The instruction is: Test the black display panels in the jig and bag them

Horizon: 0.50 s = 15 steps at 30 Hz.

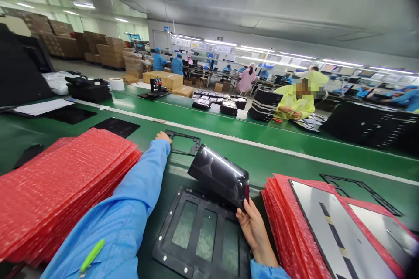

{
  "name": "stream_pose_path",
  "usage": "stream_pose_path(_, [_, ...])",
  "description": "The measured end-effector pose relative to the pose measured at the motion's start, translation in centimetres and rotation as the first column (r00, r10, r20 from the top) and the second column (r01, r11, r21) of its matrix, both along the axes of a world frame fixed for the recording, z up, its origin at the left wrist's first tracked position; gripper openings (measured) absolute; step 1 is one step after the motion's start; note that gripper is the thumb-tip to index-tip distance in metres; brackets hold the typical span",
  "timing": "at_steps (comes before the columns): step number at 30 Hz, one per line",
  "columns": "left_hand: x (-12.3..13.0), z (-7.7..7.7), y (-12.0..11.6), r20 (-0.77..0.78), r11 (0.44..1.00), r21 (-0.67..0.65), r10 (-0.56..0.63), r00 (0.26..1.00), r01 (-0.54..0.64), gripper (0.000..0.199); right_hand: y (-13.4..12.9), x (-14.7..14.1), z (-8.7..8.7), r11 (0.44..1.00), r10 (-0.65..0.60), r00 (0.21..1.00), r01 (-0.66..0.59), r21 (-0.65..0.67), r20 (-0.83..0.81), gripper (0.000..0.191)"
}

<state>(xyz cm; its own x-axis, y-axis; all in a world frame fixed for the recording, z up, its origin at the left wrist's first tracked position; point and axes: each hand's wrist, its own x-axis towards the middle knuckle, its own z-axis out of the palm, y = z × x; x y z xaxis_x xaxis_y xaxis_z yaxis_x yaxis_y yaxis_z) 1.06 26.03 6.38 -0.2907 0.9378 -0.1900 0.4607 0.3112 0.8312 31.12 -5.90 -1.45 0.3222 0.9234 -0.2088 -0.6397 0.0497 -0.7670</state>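
Observation:
My right hand (254, 229) grips a glossy black flat screen panel (219, 174) by its lower right corner, thumb on the near side. The panel is tilted above a black fixture plate (166, 233) with three window openings and white dots along its edge. Reaching far forward, my left hand (163, 137) has its fingers closed at the left end of a thin black frame (183, 135) lying on the green bench. Its fingertips are partly hidden.
Red bubble-wrap sheets (65, 183) are stacked on the left. More red wrap (278, 222) lies on the right under silver-backed panels (314, 209). Another black frame (366, 187) is beyond them. Across the green conveyor (203, 124), a co-worker in yellow (288, 100) sits by black trays (263, 104).

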Motion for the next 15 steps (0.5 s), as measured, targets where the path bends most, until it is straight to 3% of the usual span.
stream_pose_path(3, [0.8, 0.4, -0.7, 0.217, 0.998, -0.047, -0.03, 0.976, 0.041, 0.041, -0.1, 0.3, -0.3, 1.0, -0.002, 1.0, 0.002, -0.007, -0.018, 0.041])
stream_pose_path(6, [1.1, 0.1, -3.2, 0.472, 0.991, -0.078, -0.059, 0.879, 0.109, 0.036, -0.2, 0.6, -0.6, 1.0, 0.001, 1.0, -0.002, -0.012, -0.011, 0.036])
stream_pose_path(10, [0.0, -0.7, -9.1, 0.738, 0.987, -0.057, -0.061, 0.672, 0.153, 0.032, 0.0, 1.0, -0.6, 0.999, -0.031, 0.999, 0.032, -0.03, 0.029, 0.034])
stream_pose_path(15, [-2.4, -1.7, -16.8, 0.894, 0.996, 0.0, -0.04, 0.446, 0.089, 0.023, 3.0, 1.7, -0.3, 0.994, -0.103, 0.985, 0.107, -0.021, 0.142, 0.034])
